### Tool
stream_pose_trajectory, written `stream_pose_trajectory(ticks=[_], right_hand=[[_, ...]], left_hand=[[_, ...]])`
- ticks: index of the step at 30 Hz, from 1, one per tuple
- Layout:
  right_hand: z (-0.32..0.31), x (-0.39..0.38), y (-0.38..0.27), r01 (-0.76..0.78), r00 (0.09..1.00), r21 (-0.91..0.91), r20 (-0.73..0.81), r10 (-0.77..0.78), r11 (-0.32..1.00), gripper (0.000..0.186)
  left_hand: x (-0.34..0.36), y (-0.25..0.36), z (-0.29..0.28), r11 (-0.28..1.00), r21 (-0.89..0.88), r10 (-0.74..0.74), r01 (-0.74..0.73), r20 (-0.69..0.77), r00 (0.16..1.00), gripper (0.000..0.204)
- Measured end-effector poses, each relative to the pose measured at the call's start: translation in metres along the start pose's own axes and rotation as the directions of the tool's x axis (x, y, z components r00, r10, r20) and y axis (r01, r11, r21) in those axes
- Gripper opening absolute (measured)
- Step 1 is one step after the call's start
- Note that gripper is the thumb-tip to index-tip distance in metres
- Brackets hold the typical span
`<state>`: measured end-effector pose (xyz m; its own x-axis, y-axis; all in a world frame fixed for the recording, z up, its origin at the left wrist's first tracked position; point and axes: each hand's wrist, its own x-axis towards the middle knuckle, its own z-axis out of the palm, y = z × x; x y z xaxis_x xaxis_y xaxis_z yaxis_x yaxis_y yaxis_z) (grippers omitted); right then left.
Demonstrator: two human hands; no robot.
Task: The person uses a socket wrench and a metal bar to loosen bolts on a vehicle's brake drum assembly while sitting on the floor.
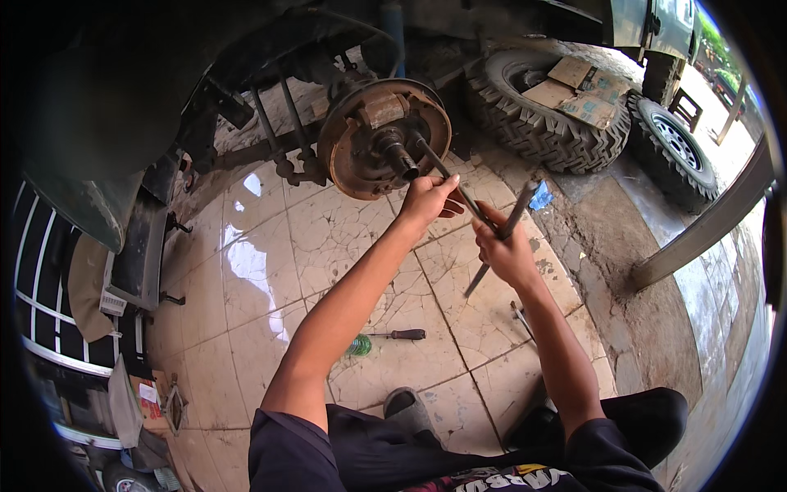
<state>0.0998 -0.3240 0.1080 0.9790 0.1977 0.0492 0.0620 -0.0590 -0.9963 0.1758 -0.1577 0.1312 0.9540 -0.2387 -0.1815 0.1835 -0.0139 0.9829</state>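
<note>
Camera's a wide fisheye on the wearer's head, left one of the pair, aimed down and kinda forward. Dark T-shirt (492, 478) is super close at the bottom edge, left hand (429, 202) and right hand (507, 254) sit a bit farther out, brake assembly (381, 141) farther still, and the tile floor (443, 365) is seen from above.
</note>
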Motion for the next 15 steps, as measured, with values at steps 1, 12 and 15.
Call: stream_pose_trajectory(ticks=[1,12,15], right_hand=[[0.009,-0.004,0.0,0.172,0.982,-0.425,0.009,-0.186,0.889,0.056],[0.011,-0.036,-0.011,-0.001,0.991,0.155,-0.13,0.022,0.988,0.044],[0.011,-0.032,-0.016,-0.099,0.989,0.621,-0.021,0.143,0.778,0.04]], left_hand=[[0.0,-0.003,-0.003,1.0,0.006,-0.03,0.03,-0.014,0.999,0.029],[-0.007,-0.018,0.007,0.998,-0.047,0.049,-0.047,0.039,0.998,0.035],[-0.007,-0.021,0.007,0.992,-0.094,0.08,-0.085,-0.053,0.995,0.034]])
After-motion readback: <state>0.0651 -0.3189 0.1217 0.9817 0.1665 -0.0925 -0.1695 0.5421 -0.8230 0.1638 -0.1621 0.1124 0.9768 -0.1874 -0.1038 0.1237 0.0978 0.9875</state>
